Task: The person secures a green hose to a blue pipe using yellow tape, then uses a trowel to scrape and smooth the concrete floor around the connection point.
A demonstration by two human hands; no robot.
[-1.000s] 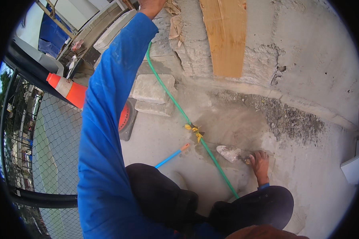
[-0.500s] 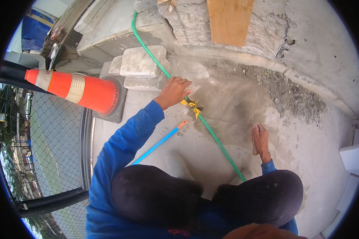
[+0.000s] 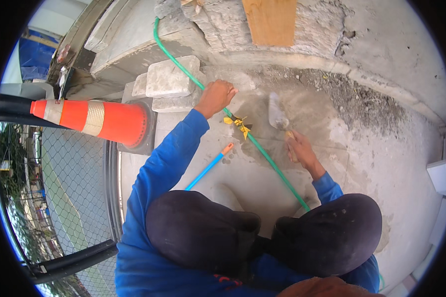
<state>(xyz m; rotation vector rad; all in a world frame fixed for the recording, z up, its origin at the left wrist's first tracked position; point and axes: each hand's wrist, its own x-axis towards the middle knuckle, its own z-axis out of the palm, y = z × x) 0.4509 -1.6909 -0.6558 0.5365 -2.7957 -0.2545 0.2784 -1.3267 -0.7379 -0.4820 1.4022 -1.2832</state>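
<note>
A green hose point(image 3: 276, 171) runs diagonally across the concrete, with a yellow tie point(image 3: 241, 126) knotted round it near the middle. Just above this knot, my left hand point(image 3: 216, 98) lies over the line of the hose with its fingers bent inward. Whatever those fingers hold, if anything, is hidden. On the right, my right hand point(image 3: 301, 151) is closed round the pale handle of a trowel point(image 3: 277, 113). The trowel's grey blade points away from me over the damp, darker patch of concrete.
An orange traffic cone point(image 3: 119, 120) stands at the left, beside a mesh fence point(image 3: 77, 173). Grey paving blocks point(image 3: 171, 79) are stacked beyond my left hand. A blue pole point(image 3: 205, 171) with an orange tip lies between. A wooden board point(image 3: 270, 22) leans against the rough kerb.
My right hand has moved forward and left, bringing the trowel blade into plain sight. My left hand has shifted slightly up and right along the hose, its fingers lifting.
</note>
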